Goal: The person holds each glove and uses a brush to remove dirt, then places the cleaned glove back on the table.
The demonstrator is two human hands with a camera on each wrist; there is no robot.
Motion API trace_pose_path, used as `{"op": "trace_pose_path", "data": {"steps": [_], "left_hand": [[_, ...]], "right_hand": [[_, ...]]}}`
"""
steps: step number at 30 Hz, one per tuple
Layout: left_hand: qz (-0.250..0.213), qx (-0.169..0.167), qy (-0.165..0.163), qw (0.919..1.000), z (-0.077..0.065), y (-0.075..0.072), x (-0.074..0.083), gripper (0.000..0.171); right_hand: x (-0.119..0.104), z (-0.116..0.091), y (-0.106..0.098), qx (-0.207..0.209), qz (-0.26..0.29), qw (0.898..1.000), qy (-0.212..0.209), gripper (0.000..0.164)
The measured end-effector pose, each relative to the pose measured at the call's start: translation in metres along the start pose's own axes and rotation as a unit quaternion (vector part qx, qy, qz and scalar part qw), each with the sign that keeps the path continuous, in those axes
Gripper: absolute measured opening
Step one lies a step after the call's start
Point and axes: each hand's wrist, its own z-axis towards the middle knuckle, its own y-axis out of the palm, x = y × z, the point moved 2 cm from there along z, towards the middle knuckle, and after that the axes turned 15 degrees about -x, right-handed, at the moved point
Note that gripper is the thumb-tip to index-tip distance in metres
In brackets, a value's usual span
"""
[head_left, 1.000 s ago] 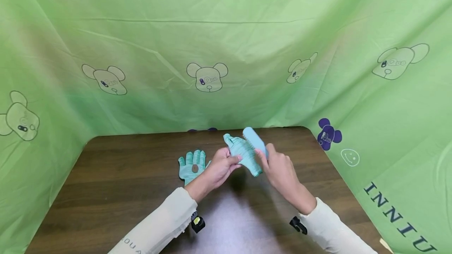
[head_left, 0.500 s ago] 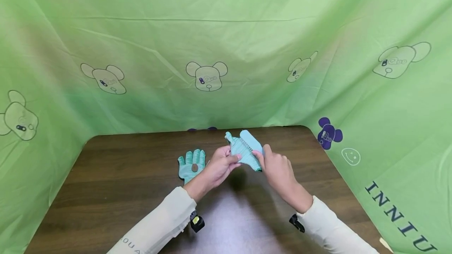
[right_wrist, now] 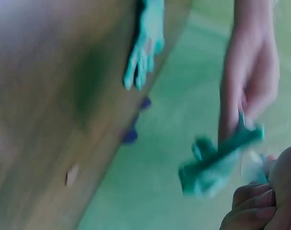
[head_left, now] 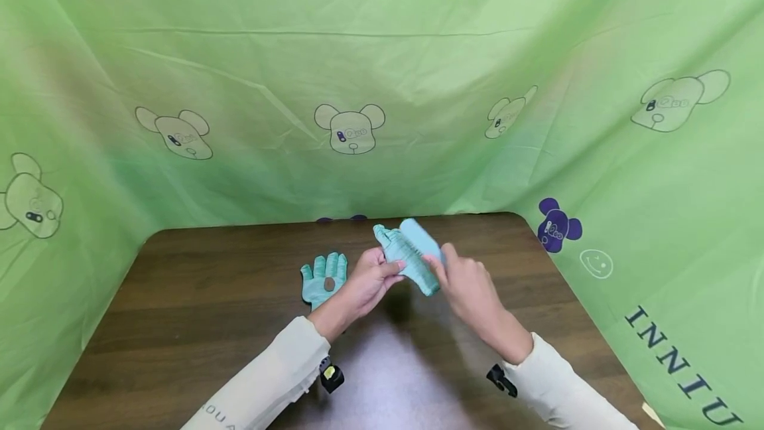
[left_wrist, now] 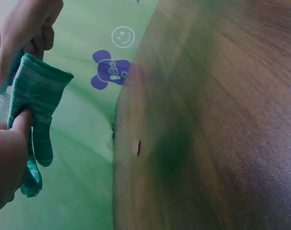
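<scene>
The glove [head_left: 413,265] is held up in the air over the bench [head_left: 227,297], out toward the far edge and a bit right of that edge's middle. It's minty green knit, kinda creased, with a darker green band round the cuff opening. The cuff is aimed roughly at the near right corner, the fingers toward the far edge. It's pinched between the thumb and fingers of the left hand [head_left: 370,282]. A pale blue brush [head_left: 421,237] is gripped in the right hand [head_left: 474,288], bristles turned to the glove's fabric. A second glove [head_left: 314,288] is laid on the bench, fingers toward the far edge, marked with a brown oval patch [head_left: 329,284], its lower end hidden behind the left forearm [head_left: 331,317].
</scene>
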Motion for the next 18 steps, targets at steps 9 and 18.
{"op": "trace_pose_path", "data": {"steps": [9, 18], "left_hand": [[-0.005, 0.001, -0.001, 1.0, -0.001, 0.004, 0.003, 0.012], [-0.008, 0.004, -0.002, 1.0, -0.004, 0.005, -0.002, 0.017]], "right_hand": [[-0.001, -0.002, 0.008, 0.06, -0.06, 0.996, -0.026, 0.04], [0.016, 0.003, 0.011, 0.052, -0.055, 0.997, -0.01, 0.042]]}}
